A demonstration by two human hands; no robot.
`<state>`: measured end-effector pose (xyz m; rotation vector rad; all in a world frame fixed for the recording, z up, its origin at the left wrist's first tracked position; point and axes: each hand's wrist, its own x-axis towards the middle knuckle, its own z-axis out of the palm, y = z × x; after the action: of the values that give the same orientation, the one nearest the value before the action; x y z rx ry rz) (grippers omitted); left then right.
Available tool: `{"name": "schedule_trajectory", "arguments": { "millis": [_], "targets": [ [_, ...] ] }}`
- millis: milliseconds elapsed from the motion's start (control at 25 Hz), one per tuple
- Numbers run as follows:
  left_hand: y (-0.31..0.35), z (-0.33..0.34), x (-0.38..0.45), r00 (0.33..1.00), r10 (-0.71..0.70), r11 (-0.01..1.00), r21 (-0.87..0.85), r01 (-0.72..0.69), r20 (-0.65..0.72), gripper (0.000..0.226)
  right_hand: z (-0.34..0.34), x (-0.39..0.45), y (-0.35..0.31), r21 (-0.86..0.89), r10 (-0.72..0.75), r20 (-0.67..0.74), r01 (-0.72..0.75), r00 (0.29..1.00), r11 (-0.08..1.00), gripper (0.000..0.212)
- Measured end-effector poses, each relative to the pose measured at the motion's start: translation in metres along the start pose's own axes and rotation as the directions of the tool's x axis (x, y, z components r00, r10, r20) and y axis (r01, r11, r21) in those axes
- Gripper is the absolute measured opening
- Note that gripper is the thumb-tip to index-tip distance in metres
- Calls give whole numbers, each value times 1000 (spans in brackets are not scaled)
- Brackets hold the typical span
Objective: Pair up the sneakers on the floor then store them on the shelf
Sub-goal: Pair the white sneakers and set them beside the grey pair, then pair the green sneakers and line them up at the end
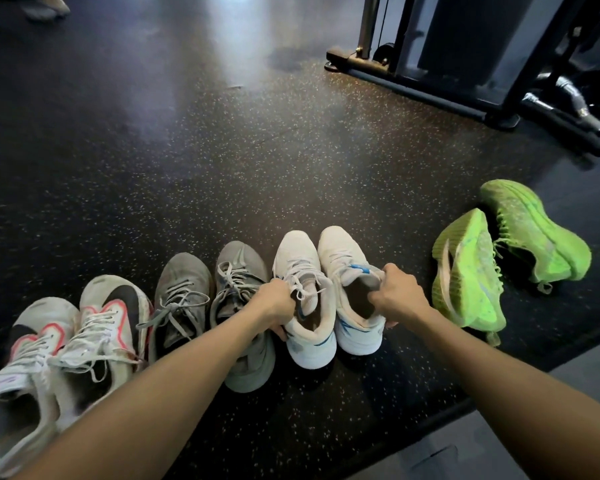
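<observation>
**Both hands on the white pair in a row of sneakers**

You reach both arms down to the speckled black floor [257, 150], lower centre of the frame. Your left hand [278, 301] grips the tongue and collar of the left white-and-blue sneaker [300, 271]; your right hand [397, 294] curls over the collar of the right white-and-blue sneaker [347, 265], the two shoes side by side and touching. To their left stand the grey pair [184, 292], then the white, black and red pair [115, 317] at lower left. At right, well apart, the lime-green pair [471, 271] lies tipped over. Gym equipment [465, 64] fills the upper right.
</observation>
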<state>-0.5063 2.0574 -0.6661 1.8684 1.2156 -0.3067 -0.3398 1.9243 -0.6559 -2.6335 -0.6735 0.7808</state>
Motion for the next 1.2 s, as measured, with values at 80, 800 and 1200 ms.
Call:
{"name": "schedule_trajectory", "arguments": {
  "millis": [80, 800, 1200],
  "targets": [
    [-2, 0, 2, 1000, 13, 999, -48, -12, 29, 26, 3, 1, -1, -83, -56, -27, 54, 998, 995, 24],
    [143, -31, -19, 929, 337, 821, 532, -208, -157, 57, -123, 30, 38, 43, -146, -226, 159, 963, 986, 42],
    [266, 81, -13, 876, 469, 767, 543, -342, -112, 50, -255, 82, 158, 15, -69, -393, 82, 917, 997, 49]
  ]
}}
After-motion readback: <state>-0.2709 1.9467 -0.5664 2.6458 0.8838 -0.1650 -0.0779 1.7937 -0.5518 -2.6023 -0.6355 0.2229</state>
